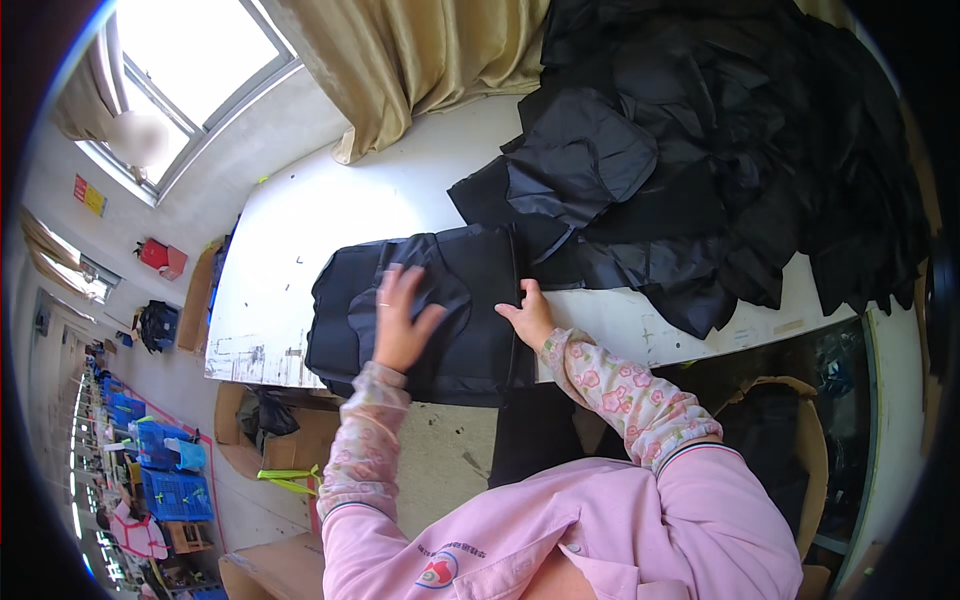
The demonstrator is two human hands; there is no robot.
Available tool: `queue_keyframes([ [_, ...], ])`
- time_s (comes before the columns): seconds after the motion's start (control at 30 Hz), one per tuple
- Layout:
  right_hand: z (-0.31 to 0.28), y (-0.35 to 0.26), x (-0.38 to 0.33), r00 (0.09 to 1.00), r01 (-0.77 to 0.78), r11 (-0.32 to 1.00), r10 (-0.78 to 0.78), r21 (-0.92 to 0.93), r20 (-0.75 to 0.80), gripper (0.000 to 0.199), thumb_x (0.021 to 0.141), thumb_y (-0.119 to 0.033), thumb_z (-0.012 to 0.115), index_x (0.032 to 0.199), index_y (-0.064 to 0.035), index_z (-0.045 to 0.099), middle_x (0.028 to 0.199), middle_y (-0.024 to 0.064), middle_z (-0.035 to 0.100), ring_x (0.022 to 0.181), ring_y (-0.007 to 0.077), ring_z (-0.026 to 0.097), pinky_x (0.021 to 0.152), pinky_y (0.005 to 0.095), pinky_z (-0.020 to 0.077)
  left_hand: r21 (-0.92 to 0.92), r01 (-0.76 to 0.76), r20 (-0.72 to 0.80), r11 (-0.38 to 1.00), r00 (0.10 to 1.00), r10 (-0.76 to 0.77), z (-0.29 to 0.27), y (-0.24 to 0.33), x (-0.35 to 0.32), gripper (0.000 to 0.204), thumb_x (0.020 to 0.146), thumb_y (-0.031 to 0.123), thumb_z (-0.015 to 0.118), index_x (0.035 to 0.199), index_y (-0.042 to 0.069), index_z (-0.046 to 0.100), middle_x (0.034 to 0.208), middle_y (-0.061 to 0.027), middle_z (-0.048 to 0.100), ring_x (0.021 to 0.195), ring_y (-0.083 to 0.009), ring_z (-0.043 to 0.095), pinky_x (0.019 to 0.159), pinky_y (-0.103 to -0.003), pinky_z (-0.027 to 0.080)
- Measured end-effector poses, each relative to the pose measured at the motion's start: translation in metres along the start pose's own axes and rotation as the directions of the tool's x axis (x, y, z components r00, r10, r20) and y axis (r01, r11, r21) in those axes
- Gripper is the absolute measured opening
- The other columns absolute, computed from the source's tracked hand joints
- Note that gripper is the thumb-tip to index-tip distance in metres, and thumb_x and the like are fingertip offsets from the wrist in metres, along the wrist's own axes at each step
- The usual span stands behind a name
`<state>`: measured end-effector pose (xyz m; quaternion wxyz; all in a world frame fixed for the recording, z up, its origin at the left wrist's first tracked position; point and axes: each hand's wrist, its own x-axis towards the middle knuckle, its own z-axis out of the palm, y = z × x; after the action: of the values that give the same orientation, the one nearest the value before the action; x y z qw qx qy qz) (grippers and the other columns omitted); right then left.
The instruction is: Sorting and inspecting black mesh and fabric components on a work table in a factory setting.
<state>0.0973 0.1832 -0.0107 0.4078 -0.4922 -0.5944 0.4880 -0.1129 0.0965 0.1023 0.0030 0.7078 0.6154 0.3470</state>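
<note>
On the white table [290, 215] lies a stack of flat black fabric pieces [490, 270], roughly rectangular, with a shinier curved panel on top. My left hand [402, 325], slightly blurred, is over that panel with its fingers spread, and nothing shows in its grasp. At the stack's right edge is my right hand [530, 315], its thumb and forefinger apart along the border; its other fingers are partly hidden. Flowered sleeve covers wrap both forearms.
A large heap of black cut fabric [720, 180] covers the table's right side, reaching the stack. Gold curtains [420, 60] hang behind. Below the table stand cardboard boxes [300, 450], one with a yellow-green strap [290, 480]. Blue crates [180, 495] line the floor at left.
</note>
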Motion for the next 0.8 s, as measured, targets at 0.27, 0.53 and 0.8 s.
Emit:
queue_keyframes([
  [0.27,-0.073,-0.04,0.065,0.861,0.396,0.791,-0.497,-0.467,-0.111,0.031,0.08,-0.02,0.073,0.103,-0.0064,0.057,0.08,0.01,0.064,0.068,0.0251,0.064,0.062,0.0398,0.0496,0.204,0.152,0.376,0.967,0.9,-0.221,0.065,0.012,-0.045,0.08,0.083,0.064,0.056,0.149,0.024,0.032,0.155,-0.0197,0.02,0.144,-0.0386,0.016,0.11,-0.065,0.01],
  [0.53,-0.012,-0.063,0.126,0.942,0.262,0.871,-0.137,-0.416,0.307,0.045,0.078,-0.045,0.072,0.077,-0.0004,0.07,0.069,0.0102,0.067,0.06,0.0174,0.063,0.06,0.0319,0.0496,0.239,0.152,0.346,0.959,0.91,-0.23,0.063,0.014,-0.049,0.079,0.082,0.062,0.058,0.148,0.025,0.033,0.155,-0.0179,0.022,0.143,-0.0368,0.019,0.111,-0.063,0.011],
  [0.8,-0.025,-0.118,0.18,0.992,-0.077,0.912,0.029,0.403,0.123,0.021,0.084,-0.024,0.071,0.088,-0.004,0.064,0.068,-0.0015,0.057,0.05,0.0055,0.047,0.04,0.0228,0.0355,0.223,0.17,0.34,0.96,0.909,-0.24,0.063,0.012,-0.053,0.079,0.083,0.063,0.057,0.148,0.025,0.034,0.155,-0.018,0.022,0.143,-0.0374,0.019,0.112,-0.062,0.009],
])
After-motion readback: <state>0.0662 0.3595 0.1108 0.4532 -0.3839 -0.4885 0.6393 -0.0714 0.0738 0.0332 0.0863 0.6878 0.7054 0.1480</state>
